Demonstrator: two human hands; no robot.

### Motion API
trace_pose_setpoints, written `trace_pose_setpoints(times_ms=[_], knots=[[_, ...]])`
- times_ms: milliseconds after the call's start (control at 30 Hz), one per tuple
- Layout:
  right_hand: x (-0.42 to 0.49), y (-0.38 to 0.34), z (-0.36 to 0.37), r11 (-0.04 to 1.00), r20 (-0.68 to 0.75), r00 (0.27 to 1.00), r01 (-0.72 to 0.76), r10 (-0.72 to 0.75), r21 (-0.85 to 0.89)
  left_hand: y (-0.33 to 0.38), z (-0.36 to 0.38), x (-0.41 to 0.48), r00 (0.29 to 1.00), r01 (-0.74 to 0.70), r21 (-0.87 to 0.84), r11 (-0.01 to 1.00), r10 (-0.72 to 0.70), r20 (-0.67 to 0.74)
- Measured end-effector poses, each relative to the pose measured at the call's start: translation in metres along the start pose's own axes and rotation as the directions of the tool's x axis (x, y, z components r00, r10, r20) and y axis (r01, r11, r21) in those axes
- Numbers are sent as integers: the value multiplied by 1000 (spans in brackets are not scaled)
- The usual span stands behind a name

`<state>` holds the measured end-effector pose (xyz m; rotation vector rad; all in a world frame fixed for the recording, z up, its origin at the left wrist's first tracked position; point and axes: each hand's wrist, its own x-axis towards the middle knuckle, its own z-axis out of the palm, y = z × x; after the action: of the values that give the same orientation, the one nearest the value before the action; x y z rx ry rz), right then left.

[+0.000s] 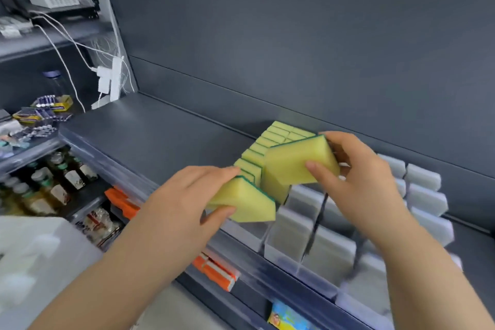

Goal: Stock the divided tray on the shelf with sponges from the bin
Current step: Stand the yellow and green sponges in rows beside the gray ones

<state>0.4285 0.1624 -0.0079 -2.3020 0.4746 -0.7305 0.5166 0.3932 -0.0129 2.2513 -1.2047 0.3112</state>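
My left hand grips a yellow sponge with a green scouring edge at the front of the left lane of the clear divided tray on the dark shelf. My right hand holds a second yellow sponge tilted above the same lane. Behind them a row of upright yellow sponges fills that lane back to the wall. The lanes to the right hold grey-white sponges.
A translucent bin with white sponges stands at lower left. Bare dark shelf top lies left of the tray. Lower shelves hold bottles, orange packs and batteries. Cables and a power strip hang at the back left.
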Motion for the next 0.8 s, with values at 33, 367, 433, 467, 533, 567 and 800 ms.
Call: trace_pose_setpoints(times_ms=[33, 367, 433, 467, 533, 567, 800], knots=[[10, -1, 5, 1000, 6, 1000, -16, 16, -13, -11, -1, 7, 1000, 11, -9, 1000, -11, 2], [33, 0, 43, 934, 12, 981, -179, 192, -309, -88, 14, 81, 999, -45, -142, 989, 47, 8], [29, -3, 51, 909, -18, 969, -239, 248, -342, -100, 19, 96, 995, -81, -176, 981, 91, 49], [28, -6, 55, 896, -34, 959, -275, 281, -348, -106, 22, 101, 991, -93, -195, 976, 110, 77], [25, -13, 64, 875, -50, 941, -331, 336, -352, -117, 24, 114, 982, -115, -239, 964, 147, 121], [25, -15, 69, 866, -59, 936, -345, 348, -363, -123, 24, 121, 976, -130, -262, 956, 170, 136], [31, -30, 92, 794, -27, 898, -402, 439, -457, -142, 28, 148, 920, -265, -350, 898, 345, 187]])
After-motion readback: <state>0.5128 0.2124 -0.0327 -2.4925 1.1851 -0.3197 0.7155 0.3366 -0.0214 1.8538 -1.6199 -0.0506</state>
